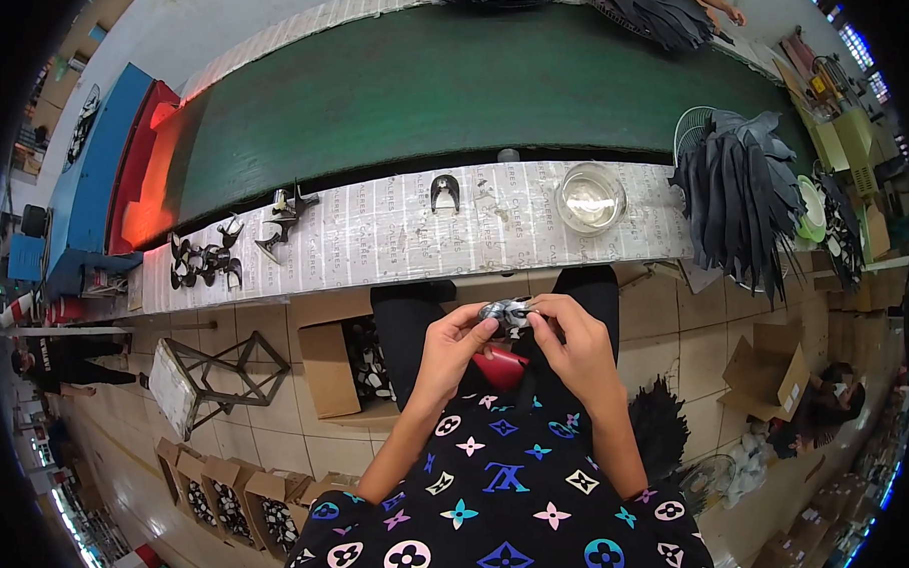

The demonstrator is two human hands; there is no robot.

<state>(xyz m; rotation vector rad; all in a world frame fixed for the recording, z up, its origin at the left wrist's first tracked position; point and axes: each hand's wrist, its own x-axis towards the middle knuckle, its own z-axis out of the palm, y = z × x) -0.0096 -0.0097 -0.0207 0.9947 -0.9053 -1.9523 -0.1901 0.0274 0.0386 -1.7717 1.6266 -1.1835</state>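
Just in front of my body, above my lap, both hands are closed around a small shiny black-and-white piece (505, 315), which looks like a shoe heel. My left hand (455, 341) grips its left side between thumb and fingers. From the right, my right hand (570, 340) pinches its other end. Fingers cover much of the piece. Directly beneath it, a red object (500, 367) rests on my lap. On the paper-covered ledge beyond my hands stands one black-and-white curved heel piece (445, 195). Right of that sits a clear round bowl (590, 200).
Several black heel pieces (207, 261) lie at the ledge's left. A thick bundle of dark strips (738, 199) hangs over its right end. Beyond runs a green conveyor belt (431, 93), entering a red-and-blue machine (108, 172). An open carton (329, 371) stands left of my legs.
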